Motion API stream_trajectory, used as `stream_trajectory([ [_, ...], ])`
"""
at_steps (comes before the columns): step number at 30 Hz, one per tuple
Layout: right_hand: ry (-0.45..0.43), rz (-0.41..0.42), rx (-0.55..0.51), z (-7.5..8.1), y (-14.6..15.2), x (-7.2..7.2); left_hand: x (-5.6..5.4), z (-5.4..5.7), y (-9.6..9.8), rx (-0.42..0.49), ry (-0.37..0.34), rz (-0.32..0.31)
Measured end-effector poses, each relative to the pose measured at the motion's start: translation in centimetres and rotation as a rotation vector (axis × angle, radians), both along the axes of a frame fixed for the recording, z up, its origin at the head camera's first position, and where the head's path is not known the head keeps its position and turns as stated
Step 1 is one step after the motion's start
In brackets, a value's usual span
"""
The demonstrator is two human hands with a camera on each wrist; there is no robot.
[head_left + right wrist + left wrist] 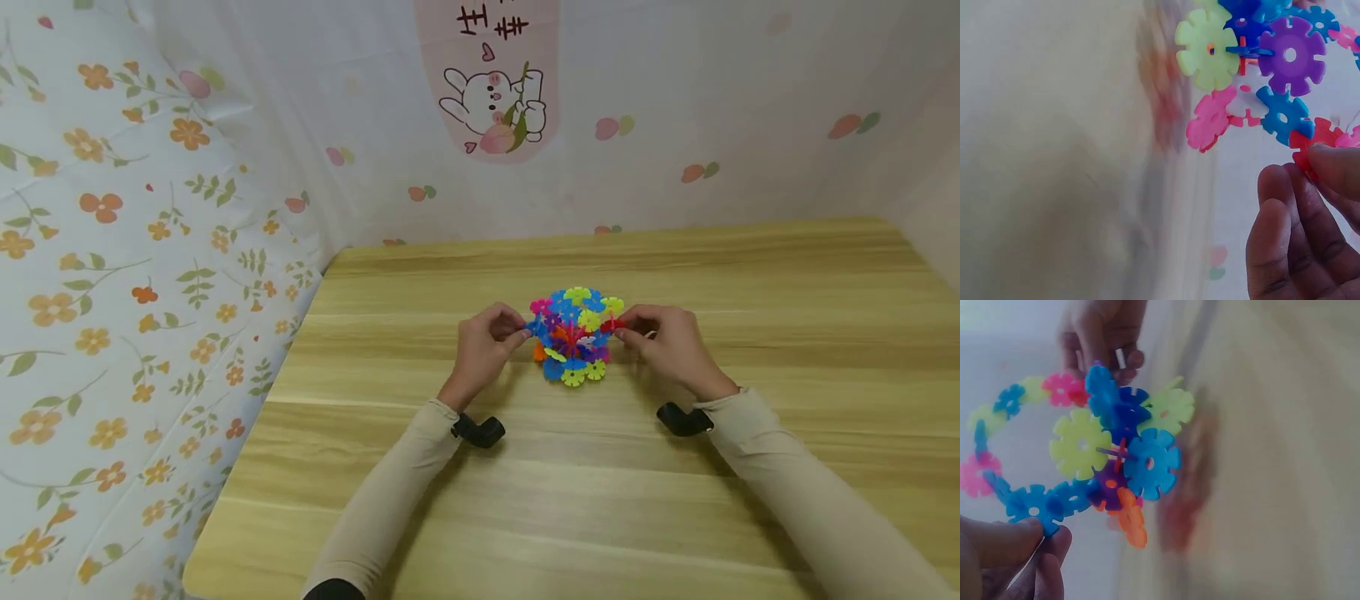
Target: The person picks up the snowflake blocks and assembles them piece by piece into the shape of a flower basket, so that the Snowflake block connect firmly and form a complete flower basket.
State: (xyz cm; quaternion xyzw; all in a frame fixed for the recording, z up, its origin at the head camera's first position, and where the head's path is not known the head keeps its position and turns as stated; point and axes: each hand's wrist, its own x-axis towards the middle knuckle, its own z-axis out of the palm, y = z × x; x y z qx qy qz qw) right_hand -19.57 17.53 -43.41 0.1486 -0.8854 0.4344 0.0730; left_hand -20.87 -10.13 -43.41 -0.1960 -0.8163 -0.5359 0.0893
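Between the two hands is a colourful construction of slotted plastic flower discs [568, 313], linked edge to edge. My left hand [480, 350] pinches a blue disc [1022, 501] at its left side with thumb and fingers. On the opposite side, my right hand [671, 346] pinches a red disc [1322, 132] between thumb and forefinger. In the left wrist view the linked discs form a loop beside a denser cluster with a yellow-green disc [1069, 456] and an orange disc [1133, 520]. A purple disc [1305, 70] shows in the right wrist view.
Under the hands lies a wood-grain table [577, 500]. White cloth with a rabbit print [487, 100] hangs behind it, and a flower-patterned cloth [150, 358] covers the left side. Black wrist devices [480, 431] stick out from both sleeves.
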Motion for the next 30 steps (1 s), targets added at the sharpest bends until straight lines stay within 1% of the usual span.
stream_trajectory([
  [2,-0.023,-0.008,-0.007,0.1,0.3,-1.4,-1.4,0.3,0.4,-0.002,-0.007,0.012],
  [5,-0.093,-0.020,-0.023,0.2,0.7,-3.4,-3.4,0.4,1.1,-0.021,-0.054,0.031],
  [9,-0.201,-0.041,-0.061,0.1,1.1,-5.7,-6.0,-0.2,1.9,-0.046,-0.121,0.067],
  [12,-0.257,-0.057,-0.101,-0.3,1.4,-6.9,-7.5,-0.8,2.4,-0.041,-0.148,0.092],
  [15,-0.286,-0.078,-0.129,-0.6,1.5,-7.7,-8.3,-1.1,2.8,-0.020,-0.172,0.112],
  [18,-0.301,-0.098,-0.142,-0.6,1.6,-8.2,-8.8,-1.1,3.1,-0.004,-0.192,0.126],
  [21,-0.289,-0.101,-0.137,-0.5,1.7,-8.4,-9.2,-0.8,3.1,-0.025,-0.195,0.124],
  [22,-0.267,-0.095,-0.118,-0.4,1.8,-8.3,-9.2,-0.7,2.9,-0.049,-0.196,0.114],
  [23,-0.237,-0.087,-0.078,-0.4,1.9,-8.1,-9.1,-0.5,2.7,-0.076,-0.204,0.105],
  [24,-0.203,-0.075,-0.031,-0.3,2.1,-7.8,-8.9,-0.3,2.4,-0.121,-0.221,0.092],
  [25,-0.172,-0.063,0.025,-0.2,2.3,-7.3,-8.6,-0.1,2.0,-0.196,-0.226,0.077],
  [26,-0.143,-0.047,0.091,-0.1,2.5,-6.6,-8.1,0.2,1.5,-0.297,-0.228,0.065],
  [28,-0.090,-0.012,0.256,0.1,2.9,-5.1,-6.9,0.7,0.6,-0.537,-0.227,0.047],
  [29,-0.075,0.005,0.341,0.3,3.0,-4.2,-6.2,0.8,0.1,-0.666,-0.217,0.041],
  [30,-0.072,0.015,0.422,0.4,3.0,-3.4,-5.4,1.0,-0.3,-0.796,-0.190,0.033],
])
